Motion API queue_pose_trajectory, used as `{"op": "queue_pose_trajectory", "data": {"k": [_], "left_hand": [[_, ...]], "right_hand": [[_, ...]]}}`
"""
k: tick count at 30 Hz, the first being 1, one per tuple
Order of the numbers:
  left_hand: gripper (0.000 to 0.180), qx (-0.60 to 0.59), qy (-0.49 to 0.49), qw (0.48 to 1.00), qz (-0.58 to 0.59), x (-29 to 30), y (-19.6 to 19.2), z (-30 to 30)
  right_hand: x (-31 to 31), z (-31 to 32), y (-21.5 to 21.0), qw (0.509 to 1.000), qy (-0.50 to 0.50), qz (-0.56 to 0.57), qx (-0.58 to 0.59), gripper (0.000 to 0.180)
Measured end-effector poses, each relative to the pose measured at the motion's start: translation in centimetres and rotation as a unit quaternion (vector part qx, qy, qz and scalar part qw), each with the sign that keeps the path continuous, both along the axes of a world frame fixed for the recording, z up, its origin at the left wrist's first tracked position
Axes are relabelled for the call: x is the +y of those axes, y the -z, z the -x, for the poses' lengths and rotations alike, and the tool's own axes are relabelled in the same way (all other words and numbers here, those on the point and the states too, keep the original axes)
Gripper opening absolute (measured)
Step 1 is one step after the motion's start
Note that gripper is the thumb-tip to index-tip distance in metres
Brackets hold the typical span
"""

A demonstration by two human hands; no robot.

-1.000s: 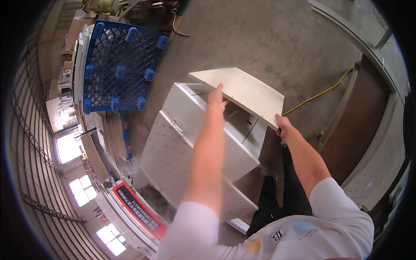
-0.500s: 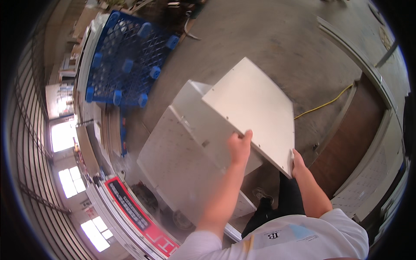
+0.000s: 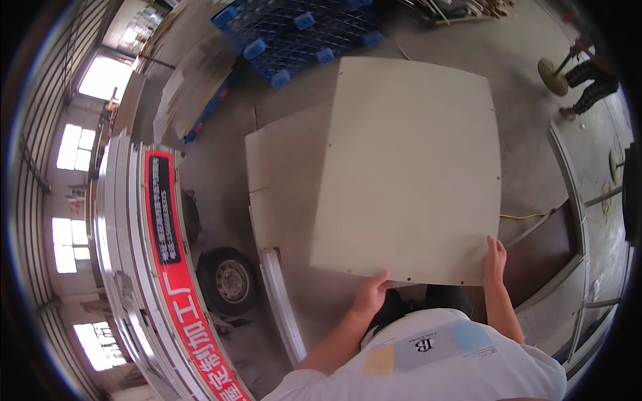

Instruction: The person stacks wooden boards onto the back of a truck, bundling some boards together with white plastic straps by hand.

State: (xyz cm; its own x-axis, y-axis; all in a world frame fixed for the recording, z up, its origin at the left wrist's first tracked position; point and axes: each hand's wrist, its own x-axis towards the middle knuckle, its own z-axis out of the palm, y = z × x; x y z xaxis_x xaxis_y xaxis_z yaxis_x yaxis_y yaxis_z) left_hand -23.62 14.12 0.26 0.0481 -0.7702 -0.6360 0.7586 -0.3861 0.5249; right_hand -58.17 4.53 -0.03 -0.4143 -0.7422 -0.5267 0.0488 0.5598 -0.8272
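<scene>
Both hands grasp one big cream board [image 3: 408, 167] by its near edge. Left hand [image 3: 370, 294] clamps the near-left corner, fingers under, thumb side showing. Right hand [image 3: 495, 257] clamps the near-right corner, fingers flat up the face. Board spreads up and away from both hands, held broad-face toward the camera, long axis running away from the body. Hands sit about equally near, one per corner; the right one rides slightly higher. Just left of the left hand and under the board lies a second pale panel [image 3: 287, 174] with a white rail [image 3: 281, 301] on the concrete floor [image 3: 528, 100]. Farther left: truck wheel [image 3: 231, 281] and red sign strip [image 3: 167, 254]. Far beyond the board: blue pallet [image 3: 301, 27]. Far right: another person's legs [image 3: 588, 83]; a yellow cable [image 3: 521, 216] shows right of the board.
</scene>
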Motion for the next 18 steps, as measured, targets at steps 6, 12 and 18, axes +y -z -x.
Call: {"op": "queue_pose_trajectory", "data": {"k": [6, 12, 18], "left_hand": [[0.024, 0.106, -0.148, 0.976, -0.123, 8.8, 3.0, -11.5], [0.019, 0.075, -0.144, 0.978, -0.131, 12.0, 8.5, -17.5], [0.023, -0.215, 0.265, 0.920, -0.193, 10.5, 3.3, -19.7]], "right_hand": [[0.8, -14.8, -2.1, 0.986, -0.130, -0.033, 0.104, 0.042], [1.8, -21.5, 4.4, 0.933, -0.230, -0.091, 0.263, 0.054], [1.3, -21.1, 2.3, 0.854, -0.332, -0.109, 0.385, 0.058]]}}
